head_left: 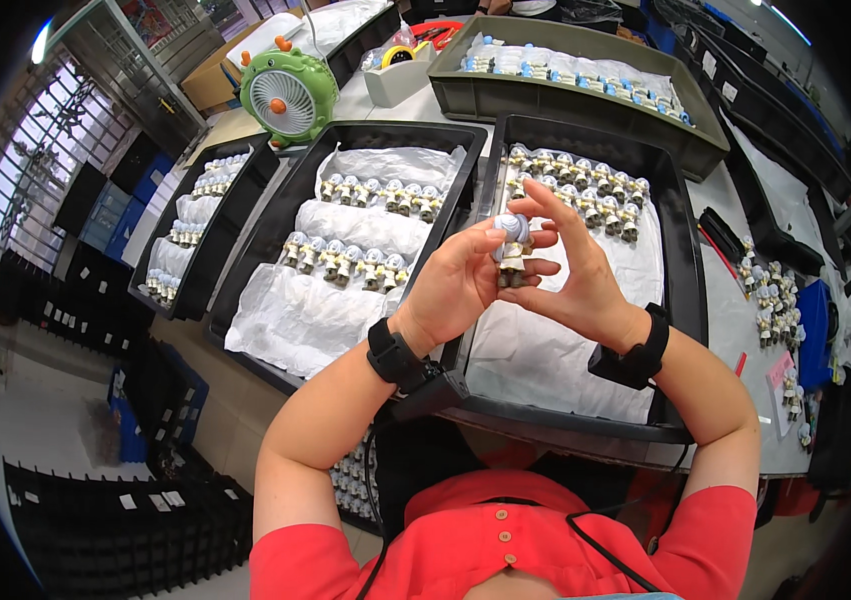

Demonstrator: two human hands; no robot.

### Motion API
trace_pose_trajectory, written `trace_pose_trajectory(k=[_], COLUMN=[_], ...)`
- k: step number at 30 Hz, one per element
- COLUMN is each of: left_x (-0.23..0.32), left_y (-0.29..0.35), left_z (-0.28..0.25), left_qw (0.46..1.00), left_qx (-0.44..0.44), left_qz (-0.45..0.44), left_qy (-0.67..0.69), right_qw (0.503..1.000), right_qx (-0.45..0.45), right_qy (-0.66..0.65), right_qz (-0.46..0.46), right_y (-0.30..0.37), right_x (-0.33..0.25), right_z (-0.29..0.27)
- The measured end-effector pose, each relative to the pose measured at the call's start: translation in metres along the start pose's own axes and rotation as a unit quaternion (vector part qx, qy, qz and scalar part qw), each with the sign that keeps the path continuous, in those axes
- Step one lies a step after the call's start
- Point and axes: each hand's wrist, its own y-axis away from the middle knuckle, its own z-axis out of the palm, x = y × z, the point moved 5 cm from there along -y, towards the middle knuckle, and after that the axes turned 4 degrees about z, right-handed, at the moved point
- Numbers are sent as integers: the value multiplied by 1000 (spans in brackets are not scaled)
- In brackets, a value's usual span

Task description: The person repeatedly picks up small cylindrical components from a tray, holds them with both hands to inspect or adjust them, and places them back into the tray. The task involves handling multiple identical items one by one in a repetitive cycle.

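A person in a red shirt is holding a small figurine over the large black tray, just above its middle. The left hand is pinching the figurine, its thumb pressing beside the pale lilac-grey head. The right hand is curving in a wide C around it, the index finger arching near the head and the thumb lying by the dark feet; whether this hand is gripping too, I cannot tell. Both wrists are wearing black straps.

Inside the large black tray, white paper is covering the bottom, and rows of matching figurines are lying at its far end. Left of that tray, a second tray is holding two rows on paper, and farther left a narrower third tray is holding more. Beyond the large tray, an olive bin is holding blue-topped pieces. Beyond it to the left, a green fan is standing. To its right, loose figurines are lying clustered on the table.
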Motion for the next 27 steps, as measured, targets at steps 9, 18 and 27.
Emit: trace_pose_trajectory(k=[9,18,27], left_x=[0,0,46], left_y=[-1,-4,10], left_z=[-1,-5,-11], left_qw=[1000,999,989], left_qx=[-13,-19,66], left_qz=[5,27,21], left_qy=[-17,17,-131], right_qw=[999,996,995], right_qx=[-2,-5,3], right_qy=[-32,-72,-73], right_qz=[33,42,75], right_y=[1,-2,-2], right_x=[8,21,23], right_z=[1,2,-3])
